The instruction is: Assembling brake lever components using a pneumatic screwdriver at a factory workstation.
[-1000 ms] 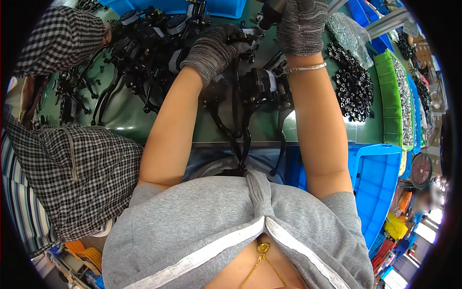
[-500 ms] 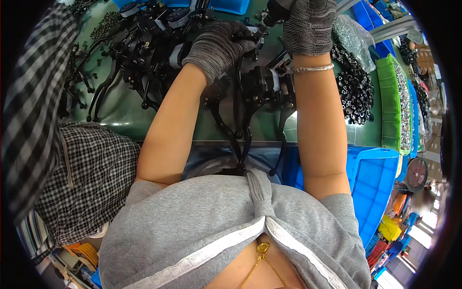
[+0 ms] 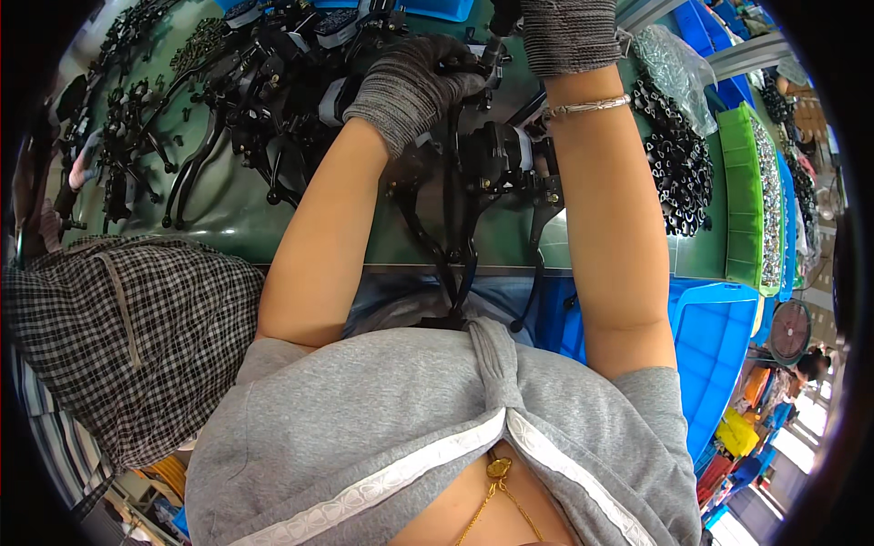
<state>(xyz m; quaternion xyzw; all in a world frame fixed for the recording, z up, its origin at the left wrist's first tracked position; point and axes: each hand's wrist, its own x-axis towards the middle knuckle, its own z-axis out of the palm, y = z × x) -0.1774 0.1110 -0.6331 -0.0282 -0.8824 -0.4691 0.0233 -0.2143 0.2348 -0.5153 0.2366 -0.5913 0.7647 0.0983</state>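
Note:
My left hand [image 3: 414,91], in a grey knit glove, is closed around a black brake lever assembly [image 3: 452,173] over the green table. Its fingers partly hide the upper body of the part. At the top edge my right hand [image 3: 572,38], gloved alike, holds a dark cylindrical tool [image 3: 506,18] that looks like a power screwdriver; the fingers run out of the picture. The tool's tip points down at the part beside my left fingertips. Between my forearms lie more black lever assemblies [image 3: 492,159], their levers hanging past the table edge.
Many lever assemblies [image 3: 264,109] crowd the table's left side. Right of my right forearm are a heap of small black clamps [image 3: 678,173], a clear plastic bag [image 3: 674,68] and a green bin [image 3: 742,200]. A blue crate [image 3: 706,355] stands below. A person in checked cloth [image 3: 173,309] is close at left.
My right hand and the tool have shifted slightly up and left. My left hand stays nearly in place. The neighbour's checked sleeve has swung out of the left side, uncovering more parts.

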